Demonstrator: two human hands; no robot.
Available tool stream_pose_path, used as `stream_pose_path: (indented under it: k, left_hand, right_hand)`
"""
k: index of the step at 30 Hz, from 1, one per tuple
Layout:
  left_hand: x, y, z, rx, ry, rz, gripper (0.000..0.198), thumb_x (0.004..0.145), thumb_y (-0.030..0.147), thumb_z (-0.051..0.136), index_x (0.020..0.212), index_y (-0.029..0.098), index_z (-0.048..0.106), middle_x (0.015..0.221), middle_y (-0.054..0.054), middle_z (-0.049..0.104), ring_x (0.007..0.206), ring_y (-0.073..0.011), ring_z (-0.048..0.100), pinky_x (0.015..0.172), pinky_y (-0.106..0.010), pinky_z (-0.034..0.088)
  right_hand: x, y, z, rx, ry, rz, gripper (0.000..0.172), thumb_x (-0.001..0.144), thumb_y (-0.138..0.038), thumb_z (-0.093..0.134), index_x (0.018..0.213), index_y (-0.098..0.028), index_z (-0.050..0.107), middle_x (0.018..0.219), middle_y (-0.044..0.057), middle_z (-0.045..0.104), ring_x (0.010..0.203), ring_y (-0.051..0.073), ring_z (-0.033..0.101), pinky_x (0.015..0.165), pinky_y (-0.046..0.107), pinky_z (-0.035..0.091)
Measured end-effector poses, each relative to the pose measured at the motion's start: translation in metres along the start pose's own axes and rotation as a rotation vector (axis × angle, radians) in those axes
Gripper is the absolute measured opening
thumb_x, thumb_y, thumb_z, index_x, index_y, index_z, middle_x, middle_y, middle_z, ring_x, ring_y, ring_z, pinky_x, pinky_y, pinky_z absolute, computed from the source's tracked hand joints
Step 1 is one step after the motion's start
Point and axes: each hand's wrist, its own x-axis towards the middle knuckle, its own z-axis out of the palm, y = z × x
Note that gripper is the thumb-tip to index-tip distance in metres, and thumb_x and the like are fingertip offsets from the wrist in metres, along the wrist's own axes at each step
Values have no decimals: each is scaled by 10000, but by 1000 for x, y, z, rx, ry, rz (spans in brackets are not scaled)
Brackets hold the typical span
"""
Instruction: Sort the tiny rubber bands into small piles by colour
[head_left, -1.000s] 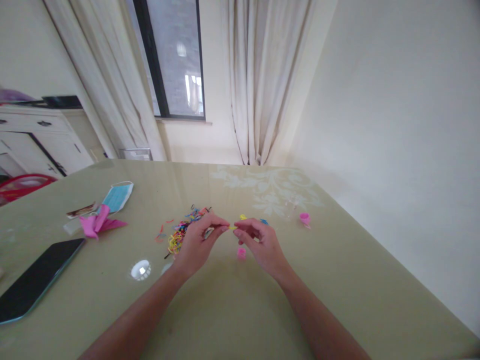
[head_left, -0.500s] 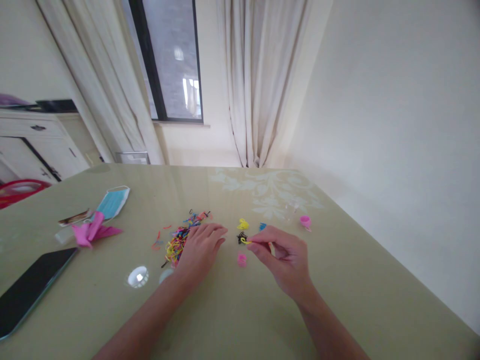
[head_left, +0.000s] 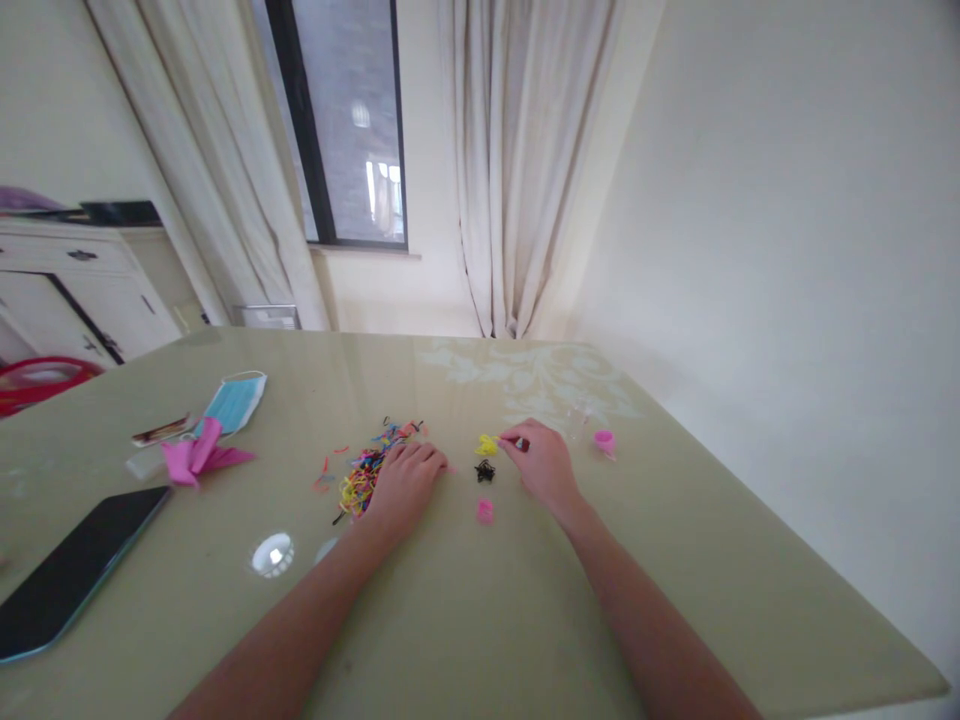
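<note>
My left hand point(head_left: 403, 483) lies on the green table point(head_left: 465, 620), fingers loosely curled, touching the right edge of a mixed pile of small coloured rubber bands point(head_left: 364, 470). My right hand point(head_left: 541, 462) is further out, its fingertips pinched at a small cluster of yellow bands point(head_left: 486, 445); whether a band is between them is too small to tell. A little black cluster point(head_left: 484, 470) and a little pink cluster point(head_left: 484, 511) lie between my hands.
A pink bottle cap point(head_left: 604, 440) sits right of my right hand. At left lie a blue face mask point(head_left: 234, 402), a pink folded paper point(head_left: 193, 458), a dark phone point(head_left: 71, 570) and a small round clear lid point(head_left: 271, 554). A wall runs along the table's right edge.
My hands, which held a yellow band together a second ago, have parted. The left hand dropped to the table by the pile. The right hand carried the band out to the yellow cluster.
</note>
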Motion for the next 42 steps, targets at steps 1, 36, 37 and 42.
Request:
stream_pose_path:
  k: [1, 36, 37, 42]
  left_hand:
    - [0, 1, -1, 20, -1, -3, 220, 1023, 195, 539, 979, 227, 752, 1037, -92, 774, 1068, -297, 683, 988, -462, 452]
    - [-13, -13, -17, 51, -11, -205, 213, 990, 244, 565, 990, 222, 777, 1153, -138, 767, 1128, -363, 671, 945, -506, 459]
    - [-13, -14, -16, 45, -20, -208, 229, 996, 242, 549, 975, 229, 776, 1131, -128, 770, 1112, -350, 675, 939, -496, 459]
    - [-11, -14, -19, 70, -33, -207, 258, 1000, 225, 517, 922, 242, 762, 1052, -106, 777, 1078, -326, 691, 919, -462, 465]
  right_hand:
    - [5, 1, 6, -52, -28, 26, 157, 946, -239, 709, 861, -222, 841, 886, 82, 778, 764, 212, 690, 717, 326, 486]
    - [-45, -50, -38, 364, 134, -468, 217, 1039, -317, 653, 1126, -332, 852, 929, 66, 803, 787, 199, 714, 732, 344, 568]
    - [-42, -48, -40, 351, 83, -448, 229, 1047, -336, 638, 1128, -320, 851, 924, 68, 794, 788, 198, 706, 732, 336, 560]
    - [-28, -30, -42, 197, -315, -345, 244, 1045, -320, 624, 1020, -289, 865, 873, 46, 769, 787, 190, 676, 746, 307, 496]
